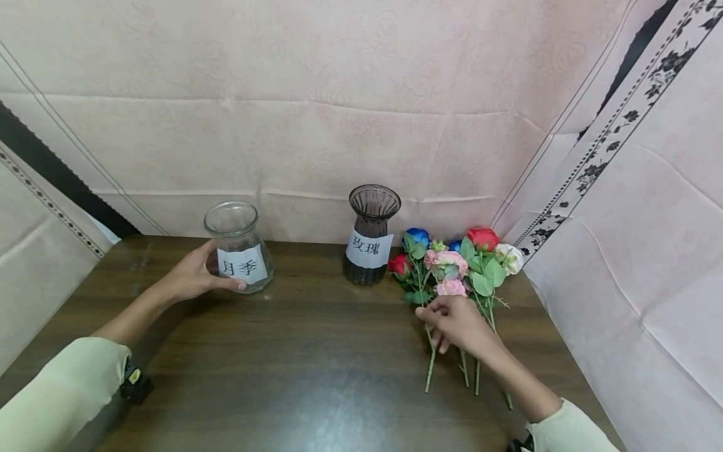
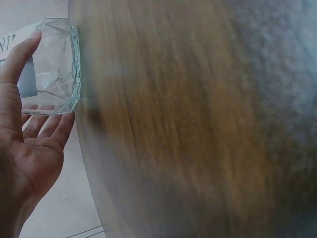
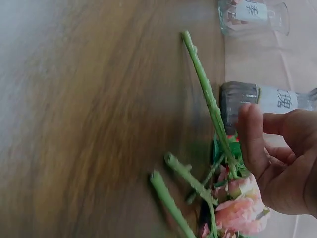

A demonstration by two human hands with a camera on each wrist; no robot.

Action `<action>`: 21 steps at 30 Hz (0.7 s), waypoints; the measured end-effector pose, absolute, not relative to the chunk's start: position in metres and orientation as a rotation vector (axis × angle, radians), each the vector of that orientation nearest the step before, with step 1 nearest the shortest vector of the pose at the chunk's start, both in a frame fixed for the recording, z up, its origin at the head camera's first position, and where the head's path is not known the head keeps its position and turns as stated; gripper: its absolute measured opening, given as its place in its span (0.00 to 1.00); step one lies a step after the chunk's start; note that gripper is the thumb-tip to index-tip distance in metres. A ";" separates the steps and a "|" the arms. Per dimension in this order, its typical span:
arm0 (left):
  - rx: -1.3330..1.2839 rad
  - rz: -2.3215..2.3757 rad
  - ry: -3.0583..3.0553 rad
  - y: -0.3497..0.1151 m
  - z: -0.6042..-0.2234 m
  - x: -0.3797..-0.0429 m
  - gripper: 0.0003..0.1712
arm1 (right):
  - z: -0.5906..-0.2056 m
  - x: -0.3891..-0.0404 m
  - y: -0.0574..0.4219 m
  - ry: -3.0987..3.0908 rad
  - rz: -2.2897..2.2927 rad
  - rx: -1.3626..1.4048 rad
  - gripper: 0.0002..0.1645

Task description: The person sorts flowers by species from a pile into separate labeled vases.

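Observation:
At the table's far left, my left hand (image 1: 194,273) grips a clear glass vase (image 1: 262,254) low on its body. The thumb (image 2: 22,54) lies across the white label in the left wrist view; the other fingers reach behind the glass. My right hand (image 1: 460,323) hovers over artificial flowers on the right, fingers loosely bent. Thumb and forefinger are close beside a green stem (image 3: 205,89), which passes outside them in the right wrist view. Pink blooms (image 1: 450,287) show just beyond the hand, with red (image 1: 482,238), blue (image 1: 418,236) and white (image 1: 510,258) ones around them.
A dark grey fluted vase (image 1: 367,274) with a white label stands at the back, left of the flowers. Several more cut stems (image 3: 171,203) point toward the table's front. Pale cloth (image 1: 339,144) hangs behind the wooden table (image 1: 316,364) and along both sides.

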State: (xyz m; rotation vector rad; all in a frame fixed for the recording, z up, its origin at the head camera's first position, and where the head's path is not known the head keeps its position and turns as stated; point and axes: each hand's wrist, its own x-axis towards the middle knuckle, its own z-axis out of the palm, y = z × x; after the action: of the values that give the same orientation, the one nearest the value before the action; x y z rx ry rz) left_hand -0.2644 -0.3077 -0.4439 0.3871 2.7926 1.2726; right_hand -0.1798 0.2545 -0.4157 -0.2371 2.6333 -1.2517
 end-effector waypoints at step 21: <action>0.459 1.320 2.783 -0.308 -0.444 -0.265 0.66 | -0.436 -0.186 0.222 2.717 -0.957 -0.458 0.17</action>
State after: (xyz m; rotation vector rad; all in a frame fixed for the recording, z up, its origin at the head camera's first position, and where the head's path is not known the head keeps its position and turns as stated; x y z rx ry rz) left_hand -0.2651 -0.3081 -0.4440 0.4593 2.7834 1.3200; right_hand -0.1858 0.2223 -0.4363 -0.4583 2.7165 -0.9571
